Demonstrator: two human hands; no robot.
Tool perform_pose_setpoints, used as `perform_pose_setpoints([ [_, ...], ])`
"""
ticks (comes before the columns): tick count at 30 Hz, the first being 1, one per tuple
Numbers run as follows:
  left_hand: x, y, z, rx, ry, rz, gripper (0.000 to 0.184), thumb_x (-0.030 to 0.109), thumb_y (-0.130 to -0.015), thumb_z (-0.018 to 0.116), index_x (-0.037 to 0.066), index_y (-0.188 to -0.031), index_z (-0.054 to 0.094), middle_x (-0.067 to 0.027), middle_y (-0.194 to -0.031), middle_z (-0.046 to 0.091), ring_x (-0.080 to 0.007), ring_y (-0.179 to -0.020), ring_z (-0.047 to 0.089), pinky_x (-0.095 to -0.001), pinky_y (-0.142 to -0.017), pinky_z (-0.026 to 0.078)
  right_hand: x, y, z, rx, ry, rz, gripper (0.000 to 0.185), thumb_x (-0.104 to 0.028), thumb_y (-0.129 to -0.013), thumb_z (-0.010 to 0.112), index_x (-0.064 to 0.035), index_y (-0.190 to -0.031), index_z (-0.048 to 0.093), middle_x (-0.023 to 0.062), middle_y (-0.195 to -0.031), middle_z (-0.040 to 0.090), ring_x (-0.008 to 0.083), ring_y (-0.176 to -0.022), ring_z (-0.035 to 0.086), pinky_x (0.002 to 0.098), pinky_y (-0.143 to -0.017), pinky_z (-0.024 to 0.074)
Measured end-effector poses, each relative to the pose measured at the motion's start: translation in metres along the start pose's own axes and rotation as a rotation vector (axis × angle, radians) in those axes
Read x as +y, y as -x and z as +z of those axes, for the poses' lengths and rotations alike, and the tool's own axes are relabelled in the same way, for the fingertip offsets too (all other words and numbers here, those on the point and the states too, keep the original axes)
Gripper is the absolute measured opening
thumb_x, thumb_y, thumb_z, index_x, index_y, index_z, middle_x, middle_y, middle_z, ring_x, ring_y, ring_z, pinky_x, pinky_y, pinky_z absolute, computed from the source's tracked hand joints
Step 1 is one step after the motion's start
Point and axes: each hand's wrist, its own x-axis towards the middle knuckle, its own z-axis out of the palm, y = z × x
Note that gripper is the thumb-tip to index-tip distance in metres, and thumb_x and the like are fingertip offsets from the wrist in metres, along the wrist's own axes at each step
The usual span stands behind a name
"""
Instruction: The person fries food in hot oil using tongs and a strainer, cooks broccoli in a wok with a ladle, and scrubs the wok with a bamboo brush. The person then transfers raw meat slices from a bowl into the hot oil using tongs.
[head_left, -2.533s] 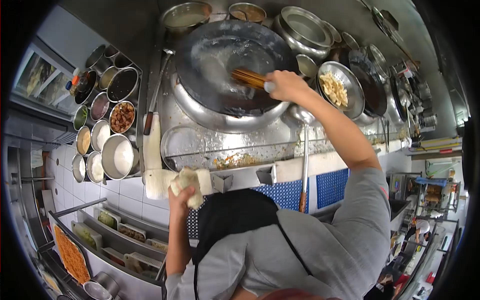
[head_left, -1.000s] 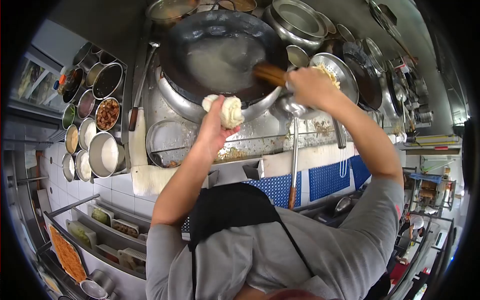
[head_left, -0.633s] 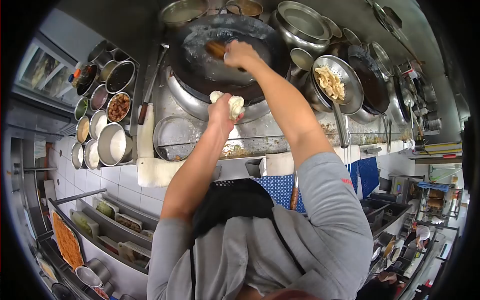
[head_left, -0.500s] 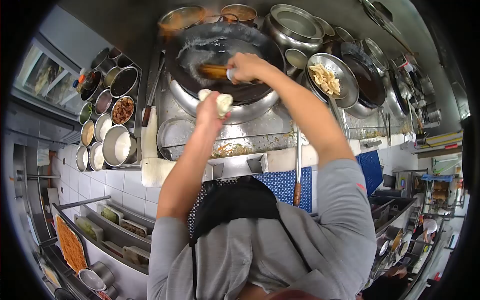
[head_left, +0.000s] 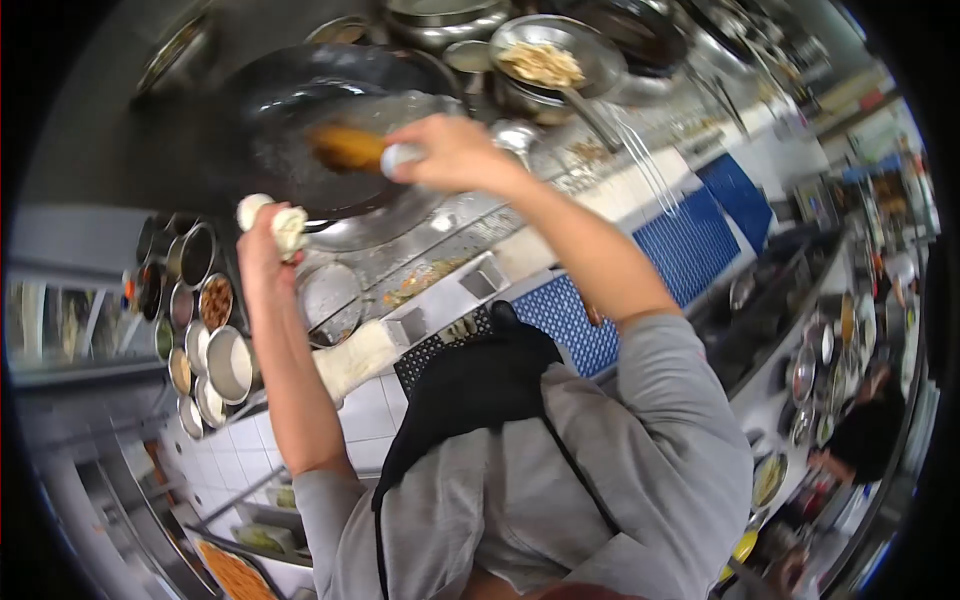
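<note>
A large dark wok (head_left: 330, 72) sits on the stove with wet, foamy water in it. My right hand (head_left: 448, 153) is closed round the white-wrapped end of a bamboo wok brush (head_left: 345, 148). Its bristle end is over the inside of the wok, blurred by motion. My left hand (head_left: 263, 252) is closed on a bunched white cloth (head_left: 289, 227) at the wok's near left rim. The cloth hides part of that rim.
A metal strainer (head_left: 598, 58) with pale food strips (head_left: 543, 64) rests right of the wok. Several pots and bowls of ingredients, among them a white-filled pot (head_left: 230, 365), stand at left. Blue perforated matting (head_left: 685, 250) lies at right. Another person (head_left: 868, 425) is at far right.
The camera view has turned, so the stove looks tilted and the wok sits further left. The brush has shifted within the wok. Both hands keep their hold.
</note>
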Motion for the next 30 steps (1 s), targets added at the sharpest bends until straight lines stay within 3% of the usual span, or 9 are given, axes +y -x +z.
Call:
perform_pose_setpoints([
  [7,0.037,0.006,0.041,0.181,-0.284,0.259,0.023,0.023,-0.075,0.07,0.001,-0.08,0.064,-0.0057,-0.065,0.062,-0.0131,-0.043,0.054,-0.0242,-0.033,0.037,-0.025,0.011,0.041,0.057,-0.141,0.076,0.046,-0.026,-0.078,0.068,-0.007,-0.12,0.063,0.0241,-0.1,0.068,0.0392,-0.096,0.065,0.0436,-0.089,0.0503],
  [14,0.052,0.02,0.069,0.166,-0.412,0.515,0.022,0.019,-0.074,0.069,-0.001,-0.083,0.065,-0.0051,-0.067,0.063,-0.011,-0.046,0.055,-0.0249,-0.035,0.038,-0.033,0.013,0.042,0.128,-0.285,0.14,0.057,-0.023,-0.071,0.075,-0.0043,-0.123,0.06,0.025,-0.102,0.067,0.0406,-0.097,0.065,0.043,-0.089,0.0504],
  [15,0.049,0.019,0.064,0.131,-0.454,0.532,0.021,0.016,-0.076,0.069,-0.001,-0.087,0.063,-0.005,-0.072,0.063,-0.0121,-0.055,0.058,-0.0275,-0.045,0.044,-0.034,0.015,0.041,0.133,-0.308,0.15,0.058,-0.023,-0.071,0.075,-0.0038,-0.123,0.06,0.0252,-0.102,0.067,0.0405,-0.097,0.065,0.0426,-0.089,0.0504],
  [18,0.027,0.032,0.062,0.207,-0.567,0.779,0.03,0.018,-0.072,0.07,-0.007,-0.088,0.062,-0.011,-0.077,0.065,-0.0179,-0.064,0.061,-0.0308,-0.057,0.05,-0.041,0.025,0.032,0.144,-0.348,0.176,0.06,-0.023,-0.07,0.075,-0.0014,-0.124,0.059,0.025,-0.104,0.067,0.0392,-0.096,0.066,0.041,-0.088,0.0508],
  [19,0.022,0.049,0.066,0.196,-0.539,0.697,0.035,0.018,-0.072,0.07,-0.008,-0.093,0.06,-0.0134,-0.083,0.065,-0.0195,-0.073,0.062,-0.0332,-0.068,0.051,-0.041,0.03,0.031,0.142,-0.358,0.182,0.061,-0.023,-0.07,0.074,-0.0005,-0.124,0.058,0.0248,-0.105,0.067,0.0386,-0.095,0.066,0.0405,-0.087,0.0509],
  [22,-0.023,0.064,0.043,0.126,-0.461,0.799,0.04,0.01,-0.073,0.073,-0.007,-0.105,0.054,-0.013,-0.086,0.063,-0.0192,-0.073,0.061,-0.032,-0.067,0.051,-0.035,0.043,0.038,0.232,-0.436,0.063,0.061,-0.021,-0.071,0.073,0.0014,-0.125,0.058,0.0239,-0.106,0.067,0.0359,-0.093,0.067,0.0388,-0.084,0.0516],
  [25,-0.086,0.063,0.008,0.175,-0.44,0.929,0.048,0.003,-0.073,0.072,-0.006,-0.113,0.048,-0.0114,-0.091,0.058,-0.0194,-0.075,0.059,-0.0316,-0.068,0.051,-0.045,0.065,0.042,0.187,-0.499,0.104,0.061,-0.021,-0.072,0.072,0.0019,-0.126,0.057,0.0224,-0.101,0.068,0.0291,-0.078,0.068,0.0343,-0.076,0.0523],
  [26,-0.113,0.053,-0.013,0.298,-0.628,1.08,0.045,0.001,-0.074,0.07,-0.005,-0.113,0.049,-0.0114,-0.093,0.058,-0.0195,-0.077,0.058,-0.0316,-0.069,0.05,-0.047,0.072,0.047,0.197,-0.516,0.088,0.061,-0.022,-0.072,0.072,0.0015,-0.127,0.057,0.0221,-0.099,0.069,0.0277,-0.074,0.068,0.0333,-0.074,0.0524],
  [30,-0.148,0.067,-0.007,0.304,-0.188,0.774,0.04,0.0,-0.074,0.067,-0.005,-0.11,0.05,-0.0105,-0.095,0.058,-0.0199,-0.078,0.058,-0.0325,-0.07,0.05,-0.051,0.083,0.055,0.014,-0.436,0.167,0.062,-0.022,-0.073,0.073,-0.0044,-0.13,0.057,0.0197,-0.085,0.068,0.021,-0.062,0.065,0.0317,-0.065,0.0512],
])
